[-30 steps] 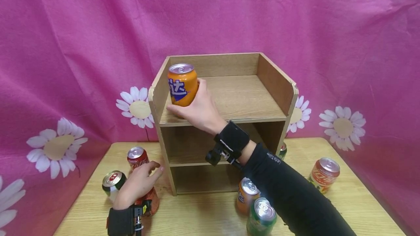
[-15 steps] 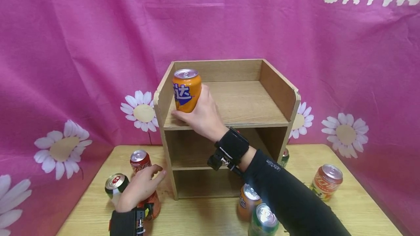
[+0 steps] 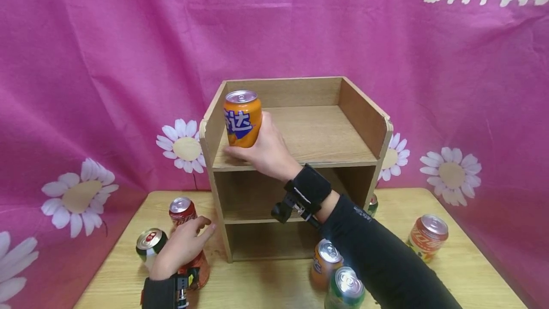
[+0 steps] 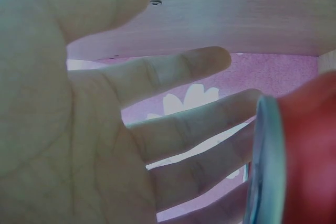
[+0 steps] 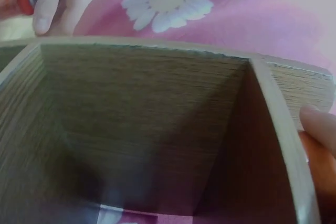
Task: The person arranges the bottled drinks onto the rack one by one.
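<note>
My right hand grips an orange soda can upright at the left end of the top shelf of a small wooden shelf unit. The thumb covers the can's base, so I cannot tell if it touches the board. Only a fingertip and a sliver of orange can show in the right wrist view. My left hand hovers low beside the unit's left side, holding nothing. Its fingers spread loosely in the left wrist view, close to a red can. Near it stand a red can and a black-and-white can.
Another red can stands partly behind the left wrist. In front of the unit are an orange can and a green can, near my right sleeve. A pinkish-red can stands at the right; a green can peeks out behind the unit.
The head view has tilted up slightly, so the scene sits lower in it. The orange can stays in my right hand over the same part of the shelf. My left hand has barely moved.
</note>
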Available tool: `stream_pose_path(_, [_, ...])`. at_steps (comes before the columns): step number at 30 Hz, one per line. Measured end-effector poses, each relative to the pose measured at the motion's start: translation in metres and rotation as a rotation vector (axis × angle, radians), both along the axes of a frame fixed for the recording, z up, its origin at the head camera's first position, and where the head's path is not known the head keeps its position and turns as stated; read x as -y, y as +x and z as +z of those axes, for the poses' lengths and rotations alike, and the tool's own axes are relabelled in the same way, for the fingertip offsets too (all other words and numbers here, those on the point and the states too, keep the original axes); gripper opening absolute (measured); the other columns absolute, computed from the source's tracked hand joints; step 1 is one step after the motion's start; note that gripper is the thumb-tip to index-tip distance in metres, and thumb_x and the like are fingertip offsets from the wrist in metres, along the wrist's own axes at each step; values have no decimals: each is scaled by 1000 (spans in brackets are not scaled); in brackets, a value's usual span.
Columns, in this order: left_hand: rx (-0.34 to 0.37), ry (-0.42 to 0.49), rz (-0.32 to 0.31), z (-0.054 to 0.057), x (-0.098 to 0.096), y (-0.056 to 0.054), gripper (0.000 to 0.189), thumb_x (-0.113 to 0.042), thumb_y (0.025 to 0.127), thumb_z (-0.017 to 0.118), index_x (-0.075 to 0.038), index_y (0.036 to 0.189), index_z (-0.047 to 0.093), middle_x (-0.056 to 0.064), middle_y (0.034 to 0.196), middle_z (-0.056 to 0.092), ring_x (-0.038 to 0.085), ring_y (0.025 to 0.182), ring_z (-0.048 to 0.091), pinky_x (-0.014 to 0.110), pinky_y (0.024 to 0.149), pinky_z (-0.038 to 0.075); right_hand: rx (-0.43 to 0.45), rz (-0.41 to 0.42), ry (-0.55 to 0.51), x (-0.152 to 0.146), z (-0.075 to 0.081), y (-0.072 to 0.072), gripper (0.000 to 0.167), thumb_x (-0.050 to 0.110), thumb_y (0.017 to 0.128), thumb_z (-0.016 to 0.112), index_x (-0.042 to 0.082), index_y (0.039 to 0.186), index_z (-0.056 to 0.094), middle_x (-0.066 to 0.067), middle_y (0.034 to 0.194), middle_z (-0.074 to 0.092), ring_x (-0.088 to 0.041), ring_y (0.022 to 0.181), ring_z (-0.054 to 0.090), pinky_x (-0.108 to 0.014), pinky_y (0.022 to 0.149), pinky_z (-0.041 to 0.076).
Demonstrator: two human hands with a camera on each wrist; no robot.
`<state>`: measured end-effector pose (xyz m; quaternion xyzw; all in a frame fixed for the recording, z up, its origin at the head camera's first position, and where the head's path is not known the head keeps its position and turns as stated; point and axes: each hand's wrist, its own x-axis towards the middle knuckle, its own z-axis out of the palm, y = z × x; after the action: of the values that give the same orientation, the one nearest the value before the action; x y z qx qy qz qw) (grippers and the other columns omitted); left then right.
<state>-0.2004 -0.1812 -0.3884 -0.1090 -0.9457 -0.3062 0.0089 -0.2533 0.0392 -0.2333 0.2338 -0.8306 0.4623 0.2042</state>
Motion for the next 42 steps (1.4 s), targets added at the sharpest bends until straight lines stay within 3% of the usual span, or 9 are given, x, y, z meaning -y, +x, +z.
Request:
stream_pose_path(5, [-5,-9,7,2,1,0,30,-28,95,56,-4,112,64,12,111,64,31,105,58,52,87,45,106,90,-78,-1,4,0,70,19,71,84,8,124,38,-4,107,57,-15,94,58,-27,84,47])
stream_pose_path(9, [-23,-3,2,3,1,0,29,-26,95,56,-3,111,64,12,109,65,31,103,59,51,86,45,157,86,-99,-3,4,0,74,21,73,83,9,127,34,-5,111,54,-16,97,56,-29,87,47])
stream_pose_path(17, [-32,2,-5,-1,0,4,28,-26,95,55,-4,109,65,10,107,66,30,102,60,49,86,45,-14,-166,26,6,-9,6,83,41,75,78,7,133,31,-6,112,49,-16,97,54,-31,84,48])
stream_pose_path(23, [-26,-3,-6,-1,0,1,29,-27,95,55,-4,111,64,11,109,65,31,105,59,50,87,45,-74,-245,85,10,-9,7,86,42,72,79,5,133,30,-7,110,48,-18,96,54,-33,82,48])
stream_pose_path(42, [9,0,-8,1,0,0,32,-28,95,55,-3,114,63,13,113,64,33,107,57,52,88,44,18,-85,54,3,-3,2,76,36,74,81,7,127,35,-5,109,54,-15,94,56,-28,83,47])
